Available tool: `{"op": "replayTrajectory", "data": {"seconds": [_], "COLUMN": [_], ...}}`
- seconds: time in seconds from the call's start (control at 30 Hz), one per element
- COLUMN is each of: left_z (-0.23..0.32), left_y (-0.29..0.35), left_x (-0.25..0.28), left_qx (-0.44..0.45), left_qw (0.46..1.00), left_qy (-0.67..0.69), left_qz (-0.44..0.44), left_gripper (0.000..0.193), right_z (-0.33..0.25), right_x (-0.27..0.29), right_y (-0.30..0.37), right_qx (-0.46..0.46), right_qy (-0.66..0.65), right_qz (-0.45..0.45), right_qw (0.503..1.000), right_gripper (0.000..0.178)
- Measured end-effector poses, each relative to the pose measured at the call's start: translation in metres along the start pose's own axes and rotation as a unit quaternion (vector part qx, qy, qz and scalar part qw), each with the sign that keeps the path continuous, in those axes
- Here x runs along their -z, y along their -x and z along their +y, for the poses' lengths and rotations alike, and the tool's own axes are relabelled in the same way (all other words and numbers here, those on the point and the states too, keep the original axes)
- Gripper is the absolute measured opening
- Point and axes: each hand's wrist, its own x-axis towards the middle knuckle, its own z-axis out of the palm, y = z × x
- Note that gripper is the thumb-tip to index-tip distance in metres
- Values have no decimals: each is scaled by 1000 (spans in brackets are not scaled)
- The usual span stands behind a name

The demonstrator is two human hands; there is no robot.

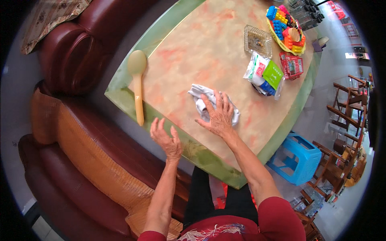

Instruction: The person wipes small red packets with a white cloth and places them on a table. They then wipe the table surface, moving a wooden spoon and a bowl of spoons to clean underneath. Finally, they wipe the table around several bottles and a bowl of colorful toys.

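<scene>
Counting 2 hands [193, 124], 1 cloth [199, 102], 1 spoon [138, 86].

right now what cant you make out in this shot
- Head view: part of the white cloth is hidden under the right hand.
- Head view: contents of the glass ashtray are too small to tell.
- Head view: the toy basket is bent and small near the rim.
- Left hand: its palm faces away.

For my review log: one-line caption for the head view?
Right hand presses a white cloth on the marble table; left hand hovers open.
</scene>
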Motion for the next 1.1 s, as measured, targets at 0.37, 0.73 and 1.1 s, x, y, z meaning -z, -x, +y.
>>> {"op": "replayTrajectory", "data": {"seconds": [0.37,0.73,1.1], "left_z": [-78,-32,-19], "left_y": [-104,-31,92], "left_x": [16,30,33], "left_qx": [113,305,293], "left_qw": [986,888,883], "left_qy": [-101,284,173], "left_qz": [-74,-193,-323], "left_gripper": [56,35,55], "right_z": [-67,-34,-91], "right_x": [-52,-48,-48], "right_y": [71,42,22], "right_qx": [183,14,217], "right_qy": [-27,-45,-100], "right_qz": [11,25,-15], "right_qw": [983,999,971], "right_gripper": [25,29,22]}}
